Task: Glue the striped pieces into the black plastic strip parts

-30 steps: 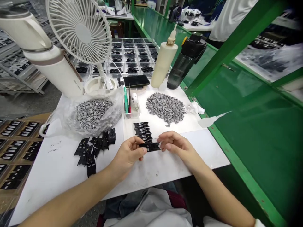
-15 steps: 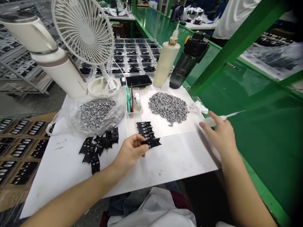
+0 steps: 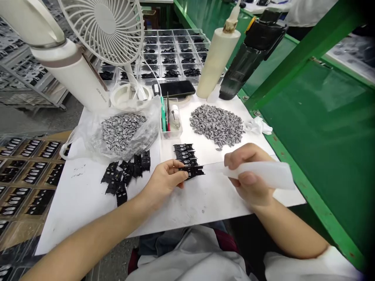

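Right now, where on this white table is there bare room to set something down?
Bare patches: the near-left corner of the white table, this side of the black clips; and the near strip between the left hand and right hand. The far half is crowded: bagged grey parts, grey pile, fan, bottles.

The right hand [image 3: 249,177] wraps a white squeeze bottle [image 3: 269,175] that is smeared by motion blur. Its nozzle end cannot be made out, and the fingers cover part of it. The left hand [image 3: 166,180] hides the left end of the black part [image 3: 193,171] it pinches. At the far side of the tabletop [image 3: 88,203], the fan [image 3: 102,27], the white jug [image 3: 67,74], the cream glue bottle [image 3: 218,58] and the dark bottle [image 3: 249,54] are all cut off by the top edge. The pieces in the far trays [image 3: 172,58] are too small to tell.
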A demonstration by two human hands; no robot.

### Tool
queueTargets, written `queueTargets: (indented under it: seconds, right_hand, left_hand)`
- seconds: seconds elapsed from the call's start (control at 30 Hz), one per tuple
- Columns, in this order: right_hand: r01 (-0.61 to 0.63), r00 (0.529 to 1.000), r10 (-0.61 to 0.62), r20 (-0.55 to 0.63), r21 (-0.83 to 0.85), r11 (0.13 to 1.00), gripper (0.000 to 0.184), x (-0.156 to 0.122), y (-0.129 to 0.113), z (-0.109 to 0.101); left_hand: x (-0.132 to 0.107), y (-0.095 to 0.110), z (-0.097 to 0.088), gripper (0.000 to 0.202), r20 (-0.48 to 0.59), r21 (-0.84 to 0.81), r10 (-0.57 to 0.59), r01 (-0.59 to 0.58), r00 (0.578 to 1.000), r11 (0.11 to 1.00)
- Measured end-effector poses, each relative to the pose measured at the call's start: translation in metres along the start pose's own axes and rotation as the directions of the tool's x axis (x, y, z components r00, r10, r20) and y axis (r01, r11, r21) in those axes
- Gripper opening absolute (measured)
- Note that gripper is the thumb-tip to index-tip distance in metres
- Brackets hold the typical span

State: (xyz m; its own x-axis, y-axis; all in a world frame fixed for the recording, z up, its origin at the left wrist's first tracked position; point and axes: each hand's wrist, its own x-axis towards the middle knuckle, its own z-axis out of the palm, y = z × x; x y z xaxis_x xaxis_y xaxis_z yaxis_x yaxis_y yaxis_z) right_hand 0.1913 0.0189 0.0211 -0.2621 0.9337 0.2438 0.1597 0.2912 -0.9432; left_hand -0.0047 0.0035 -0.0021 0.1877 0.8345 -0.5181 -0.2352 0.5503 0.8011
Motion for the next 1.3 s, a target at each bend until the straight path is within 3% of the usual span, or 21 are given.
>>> queueTargets:
  seconds: [0.37, 0.83, 1.3]
  right_hand:
    - [0.143, 0.989, -0.143, -0.047, 0.003, 0.99, 0.03, -0.006, 0.016, 0.022]
    - [0.285, 0.958, -0.281, -0.06, 0.093, 0.954, 0.018, -0.002, 0.015, 0.022]
    - [0.319, 0.948, -0.318, -0.02, 0.073, 0.945, 0.018, -0.001, 0.012, 0.021]
  left_hand:
    - [0.0, 0.001, 0.001, 0.021, 0.018, -0.022, -0.012, 0.012, 1.0, 1.0]
    - [-0.001, 0.001, 0.0, 0.02, 0.037, 0.041, -0.013, 0.011, 0.999, 0.999]
    - [0.0, 0.0, -0.001, 0.02, 0.039, 0.028, -0.005, 0.003, 0.999, 1.0]
